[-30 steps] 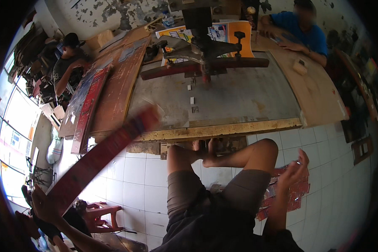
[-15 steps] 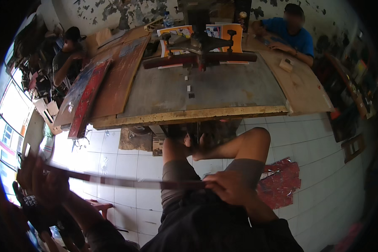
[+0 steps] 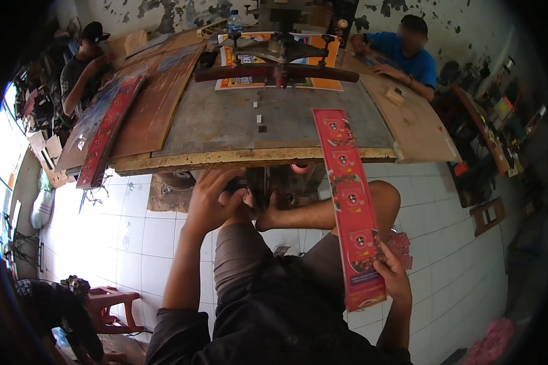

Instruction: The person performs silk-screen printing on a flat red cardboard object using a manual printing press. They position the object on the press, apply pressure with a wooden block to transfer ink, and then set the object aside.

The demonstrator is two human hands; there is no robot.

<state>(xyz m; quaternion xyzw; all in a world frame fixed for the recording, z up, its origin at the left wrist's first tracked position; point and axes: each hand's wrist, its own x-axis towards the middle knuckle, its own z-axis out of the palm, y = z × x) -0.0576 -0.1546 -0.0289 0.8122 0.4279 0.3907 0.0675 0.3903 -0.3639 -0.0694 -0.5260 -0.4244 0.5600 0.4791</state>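
Observation:
A long red printed strip [image 3: 352,201], with repeated round emblems, is pinched near its lower end by my right hand [image 3: 396,275]. It slants away from me above my right thigh, and its far end overlaps the grey metal work plate [image 3: 225,125]. My left hand [image 3: 212,199] is raised before the wooden front edge of the table [image 3: 243,159], holding nothing, its fingers bent but apart. Over the back of the plate stands a dark press with a crossbar [image 3: 277,74]. Small blocks [image 3: 259,119] lie in a row on the plate.
Red strips [image 3: 111,131] lie on a brown board at the left. Two people sit at the far corners, one in a blue shirt [image 3: 408,58]. Printed sheets [image 3: 323,73] lie behind the press. A red stool [image 3: 112,307] stands at lower left; red scraps [image 3: 400,249] lie on the floor.
The strip has swung from lying sideways across my lap to pointing toward the table. My left hand has come from the far left to the middle, off the strip. My right hand has moved right.

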